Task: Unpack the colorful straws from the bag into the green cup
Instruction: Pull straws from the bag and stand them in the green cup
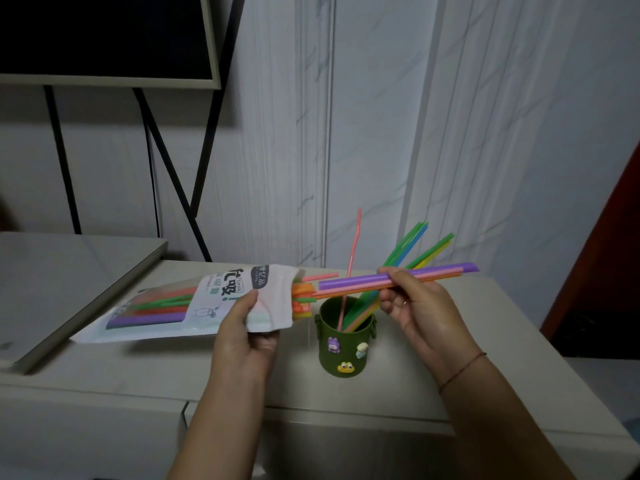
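Observation:
My left hand (246,336) grips the white straw bag (194,303) near its open mouth and holds it level above the table, with several coloured straws poking out. My right hand (415,306) pinches a small bunch of purple, pink and orange straws (349,283), drawn partly out of the bag and lying level above the cup. The dark green cup (341,348), decorated with small cartoon figures, stands upright on the table between my hands. It holds several green, blue, yellow and pink straws (408,245) that lean to the right.
A beige table (485,358) carries the cup. A flat grey device (69,282) lies at the left, under the bag's far end. A dark screen on black legs (104,39) stands behind it. A white marbled wall is at the back.

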